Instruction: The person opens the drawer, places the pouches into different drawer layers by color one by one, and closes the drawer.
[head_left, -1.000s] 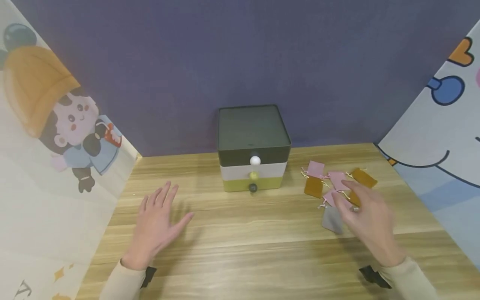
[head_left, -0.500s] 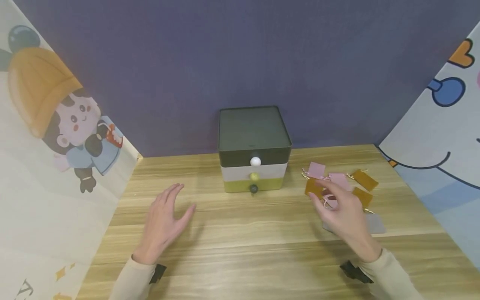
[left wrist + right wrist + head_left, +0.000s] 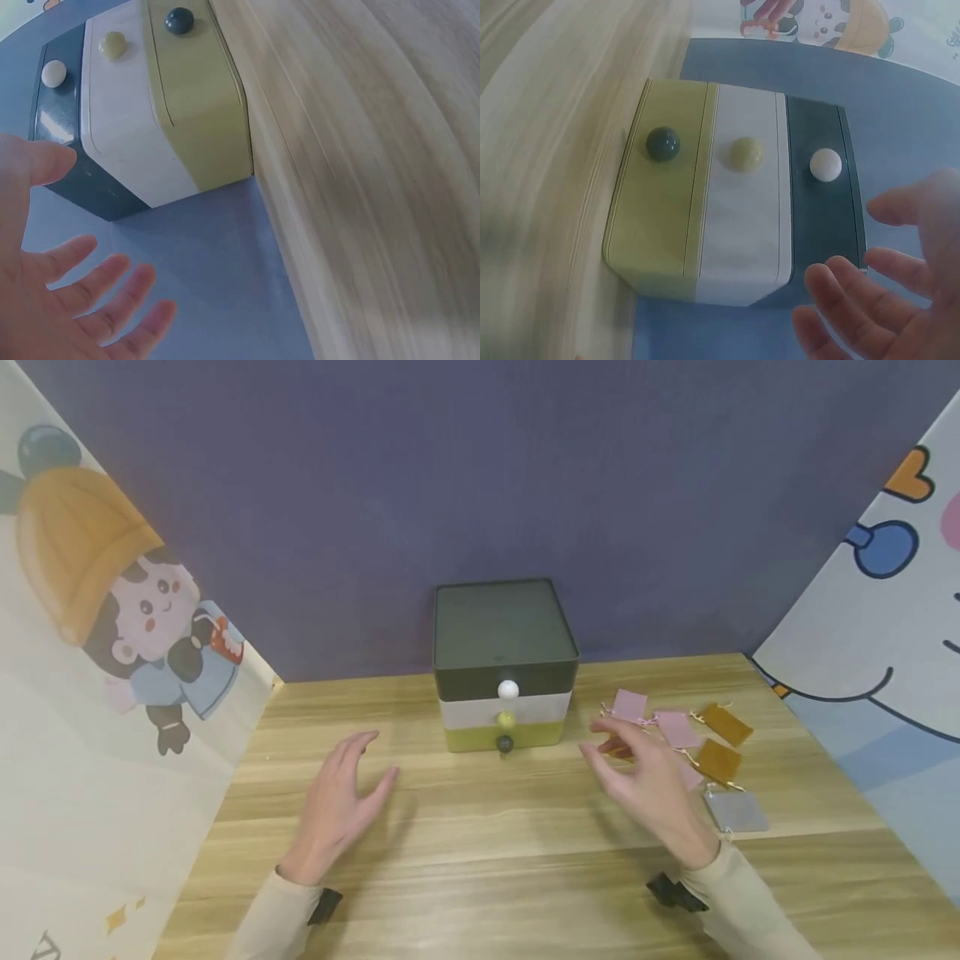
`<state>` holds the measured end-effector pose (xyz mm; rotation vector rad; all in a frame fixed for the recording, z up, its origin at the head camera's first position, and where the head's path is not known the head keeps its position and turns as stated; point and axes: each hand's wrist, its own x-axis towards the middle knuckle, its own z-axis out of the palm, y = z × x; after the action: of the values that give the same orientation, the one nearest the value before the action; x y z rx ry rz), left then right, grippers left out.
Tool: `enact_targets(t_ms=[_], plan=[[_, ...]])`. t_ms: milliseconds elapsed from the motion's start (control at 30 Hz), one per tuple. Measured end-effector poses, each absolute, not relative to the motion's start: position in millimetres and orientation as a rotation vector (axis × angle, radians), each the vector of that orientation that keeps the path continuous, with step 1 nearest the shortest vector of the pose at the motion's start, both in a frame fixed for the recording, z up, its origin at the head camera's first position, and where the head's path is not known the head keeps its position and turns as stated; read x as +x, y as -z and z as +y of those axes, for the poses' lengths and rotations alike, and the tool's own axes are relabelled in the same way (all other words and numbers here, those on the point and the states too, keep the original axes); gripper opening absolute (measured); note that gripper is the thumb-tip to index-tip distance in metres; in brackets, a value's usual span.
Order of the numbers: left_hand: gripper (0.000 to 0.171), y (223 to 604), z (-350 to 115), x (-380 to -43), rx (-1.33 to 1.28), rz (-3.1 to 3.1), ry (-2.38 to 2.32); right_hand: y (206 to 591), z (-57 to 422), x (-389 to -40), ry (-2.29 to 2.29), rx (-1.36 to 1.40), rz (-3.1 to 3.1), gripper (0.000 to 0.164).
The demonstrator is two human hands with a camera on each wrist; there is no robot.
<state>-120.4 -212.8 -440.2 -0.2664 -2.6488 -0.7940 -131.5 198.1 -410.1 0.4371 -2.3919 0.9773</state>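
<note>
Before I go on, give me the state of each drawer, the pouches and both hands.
Dark top drawer: shut
White middle drawer: shut
Green bottom drawer: shut
Pink pouches, brown pouches, grey pouch: lying flat; mouths too small to judge
Left hand: open, empty
Right hand: open, empty

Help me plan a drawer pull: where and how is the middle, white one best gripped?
Probably by its round yellow knob, pinched from the front: it sticks out from the face of the white drawer, apart from the white knob above and dark knob below.
</note>
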Motion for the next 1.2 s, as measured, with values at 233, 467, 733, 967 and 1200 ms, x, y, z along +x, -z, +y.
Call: enact_targets(t_ms=[233,467,733,967,1200], plan=[[0.064,442.0,-203.6,-126.2,-0.300,-2.643,0.795,407.6,184.0,-135.4,-1.103,0.456,-2.405,0.035],[0.064,442.6,-196.3,-131.4,-0.326,-2.633,0.804,409.0,169.6,-141.0,-1.195,0.477,-2.391,0.034],[0.064,443.2,-187.2,-136.4,-0.333,-2.653,0.822,411.9,159.0,-146.9,-1.245,0.475,-2.359,0.033],[0.064,442.2,-177.9,-142.0,-0.312,-2.657,0.885,411.5,152.4,-150.9,-1.327,0.446,-2.392,0.034],[0.062,440.3,-167.9,-147.7,-0.302,-2.614,0.962,407.9,145.7,-155.6,-1.386,0.452,-2.391,0.034]])
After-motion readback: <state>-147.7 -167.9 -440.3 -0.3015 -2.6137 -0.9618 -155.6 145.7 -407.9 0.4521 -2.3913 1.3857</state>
